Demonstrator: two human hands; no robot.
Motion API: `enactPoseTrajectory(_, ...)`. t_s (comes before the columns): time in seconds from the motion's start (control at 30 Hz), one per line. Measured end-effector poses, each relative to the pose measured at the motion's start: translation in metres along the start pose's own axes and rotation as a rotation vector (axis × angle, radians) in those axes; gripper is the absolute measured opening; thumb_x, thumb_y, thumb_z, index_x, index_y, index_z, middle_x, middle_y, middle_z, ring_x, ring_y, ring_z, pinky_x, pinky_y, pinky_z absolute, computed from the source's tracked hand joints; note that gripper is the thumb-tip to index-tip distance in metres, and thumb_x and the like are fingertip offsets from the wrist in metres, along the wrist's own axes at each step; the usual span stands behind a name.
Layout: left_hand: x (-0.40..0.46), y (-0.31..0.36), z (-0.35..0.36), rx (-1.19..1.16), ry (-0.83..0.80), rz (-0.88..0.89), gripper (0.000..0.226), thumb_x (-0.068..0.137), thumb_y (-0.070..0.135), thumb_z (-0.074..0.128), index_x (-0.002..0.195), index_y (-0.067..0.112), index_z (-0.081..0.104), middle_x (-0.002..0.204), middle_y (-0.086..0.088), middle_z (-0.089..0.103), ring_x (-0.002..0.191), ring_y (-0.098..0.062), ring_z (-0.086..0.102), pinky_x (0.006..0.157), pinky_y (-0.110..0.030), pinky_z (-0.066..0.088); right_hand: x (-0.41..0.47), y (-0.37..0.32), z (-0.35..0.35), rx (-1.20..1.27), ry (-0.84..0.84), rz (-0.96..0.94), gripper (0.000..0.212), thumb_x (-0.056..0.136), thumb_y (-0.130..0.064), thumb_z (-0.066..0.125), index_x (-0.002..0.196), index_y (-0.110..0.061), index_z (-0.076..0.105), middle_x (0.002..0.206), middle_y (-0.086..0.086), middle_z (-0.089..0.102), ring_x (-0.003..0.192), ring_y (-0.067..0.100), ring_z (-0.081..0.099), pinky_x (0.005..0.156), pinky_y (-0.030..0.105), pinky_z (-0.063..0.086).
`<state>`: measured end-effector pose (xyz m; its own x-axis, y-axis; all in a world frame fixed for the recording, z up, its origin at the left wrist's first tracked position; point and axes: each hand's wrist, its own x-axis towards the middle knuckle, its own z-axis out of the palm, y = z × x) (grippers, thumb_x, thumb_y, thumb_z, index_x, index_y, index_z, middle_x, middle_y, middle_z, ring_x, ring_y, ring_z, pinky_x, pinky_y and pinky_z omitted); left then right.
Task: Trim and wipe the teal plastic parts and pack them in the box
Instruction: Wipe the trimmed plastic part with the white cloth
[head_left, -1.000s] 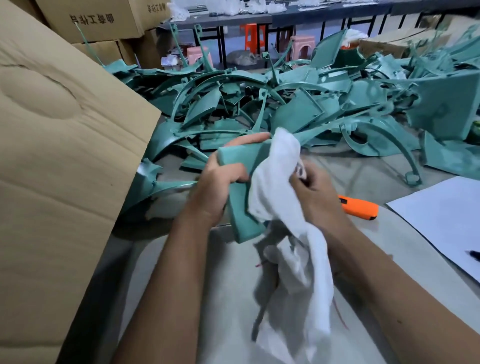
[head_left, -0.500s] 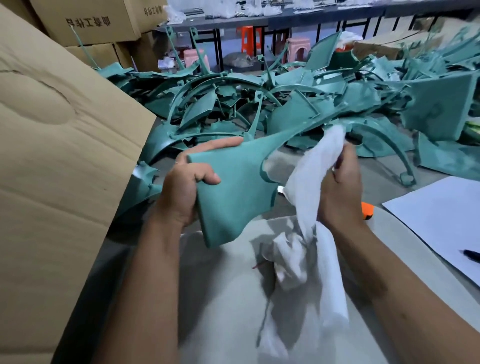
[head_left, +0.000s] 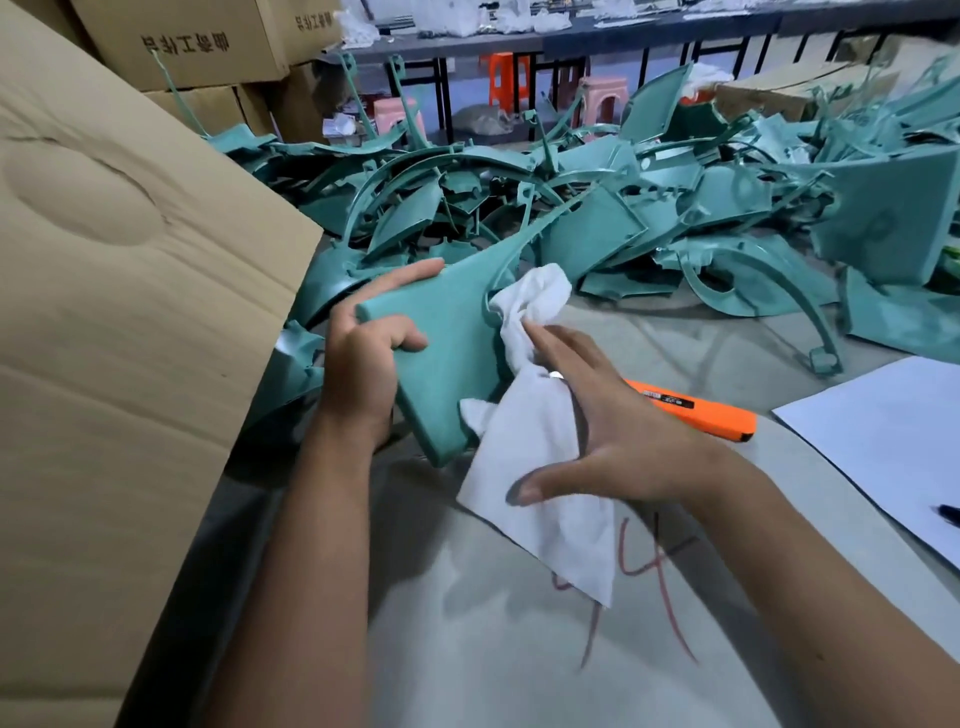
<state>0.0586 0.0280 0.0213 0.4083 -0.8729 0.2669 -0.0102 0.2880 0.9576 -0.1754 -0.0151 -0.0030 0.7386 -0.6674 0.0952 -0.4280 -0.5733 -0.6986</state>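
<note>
Left hand (head_left: 363, 358): forearm raised from lower left, index finger extended along the top edge of the teal part (head_left: 452, 343), remaining fingers and thumb curled round its near edge. Right hand (head_left: 602, 431): forearm from lower right, fingers straight and spread, thumb low, apparently pressing the white cloth (head_left: 535, 415).

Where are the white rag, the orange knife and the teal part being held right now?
white rag (head_left: 540, 457): head view, on the flat hanging middle of the cloth.
orange knife (head_left: 711, 415): head view, on the orange handle body.
teal part (head_left: 452, 332): head view, on its broad flat face.
</note>
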Motion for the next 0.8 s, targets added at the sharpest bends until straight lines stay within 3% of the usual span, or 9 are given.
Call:
enactPoseTrajectory(0.07,0.000,0.000,-0.004,-0.044,-0.068,-0.051,0.064,0.061,0.004,0.048,0.117,0.017,0.076,0.113,-0.012,0.076,0.103,-0.033,0.072,0.080,-0.042,0.061,0.005,-0.004,0.009,-0.041,0.220,-0.052,0.120,0.062,-0.050,0.096,0.160,-0.035,0.029,0.146,-0.015,0.042,0.129,0.000,0.048,0.106,0.024,0.043)
enactPoseTrajectory(0.17,0.000,0.001,-0.006,-0.102,-0.152,-0.081,0.067,0.063,0.003,0.046,0.123,0.014,0.073,0.120,-0.018,0.073,0.110,-0.042,0.069,0.093,-0.054,0.058,0.010,-0.002,0.011,0.159,0.557,-0.192,0.044,0.077,-0.031,0.082,0.118,-0.022,0.070,0.099,-0.009,0.070,0.084,0.006,0.063,0.072,0.024,0.052)
enactPoseTrajectory(0.27,-0.001,0.003,-0.006,-0.150,-0.140,-0.067,0.068,0.065,0.000,0.044,0.126,0.012,0.071,0.123,-0.020,0.071,0.112,-0.044,0.067,0.094,-0.059,0.056,0.011,0.005,0.004,0.571,0.834,-0.042,0.007,0.090,-0.024,0.073,0.096,-0.020,0.073,0.083,-0.010,0.072,0.073,0.008,0.064,0.063,0.027,0.052)
enactPoseTrajectory(0.37,-0.002,0.003,-0.003,-0.175,-0.155,-0.085,0.067,0.064,-0.001,0.044,0.123,0.011,0.073,0.120,-0.020,0.072,0.109,-0.043,0.068,0.091,-0.054,0.057,0.011,0.011,-0.007,0.753,1.009,0.106,0.014,0.100,-0.037,0.064,0.099,-0.028,0.074,0.083,-0.012,0.071,0.079,0.013,0.066,0.068,0.040,0.054)
enactPoseTrajectory(0.43,-0.004,0.004,0.008,-0.133,-0.209,-0.083,0.066,0.062,-0.001,0.046,0.120,0.014,0.075,0.117,-0.019,0.073,0.105,-0.040,0.069,0.089,-0.049,0.055,0.012,0.006,-0.004,0.854,0.908,0.059,0.017,0.100,-0.044,0.062,0.103,-0.030,0.071,0.086,-0.010,0.074,0.079,0.011,0.069,0.069,0.039,0.055)
enactPoseTrajectory(0.5,-0.009,0.005,0.029,-0.080,-0.292,-0.066,0.066,0.061,-0.002,0.049,0.118,0.016,0.076,0.117,-0.017,0.074,0.103,-0.037,0.068,0.089,-0.045,0.051,0.014,0.001,0.009,0.861,0.761,0.006,0.021,0.097,-0.033,0.071,0.112,-0.019,0.066,0.092,-0.007,0.078,0.081,0.008,0.073,0.067,0.029,0.058)
enactPoseTrajectory(0.6,-0.017,0.003,0.056,-0.060,-0.383,-0.059,0.068,0.063,-0.009,0.048,0.123,0.011,0.073,0.119,-0.015,0.073,0.103,-0.029,0.069,0.087,-0.035,0.055,0.017,0.002,0.017,0.515,0.851,0.124,0.019,0.094,-0.028,0.074,0.086,-0.012,0.066,0.073,-0.007,0.069,0.064,0.006,0.061,0.055,0.028,0.047)
enactPoseTrajectory(0.67,-0.017,0.003,0.060,-0.049,-0.412,-0.061,0.069,0.064,-0.010,0.048,0.125,0.012,0.072,0.120,-0.012,0.073,0.104,-0.025,0.069,0.087,-0.028,0.055,0.015,0.006,0.011,0.355,0.942,0.138,0.043,0.101,-0.032,0.066,0.065,-0.012,0.052,0.057,-0.007,0.050,0.055,0.007,0.043,0.051,0.031,0.037)
enactPoseTrajectory(0.8,-0.013,0.006,0.047,-0.049,-0.483,-0.049,0.069,0.064,-0.007,0.049,0.125,0.015,0.072,0.119,-0.011,0.074,0.105,-0.024,0.069,0.085,-0.024,0.054,0.010,0.008,0.002,0.376,0.899,0.064,0.061,0.100,-0.050,0.057,0.059,-0.010,0.038,0.050,-0.009,0.037,0.049,0.012,0.034,0.045,0.032,0.028)
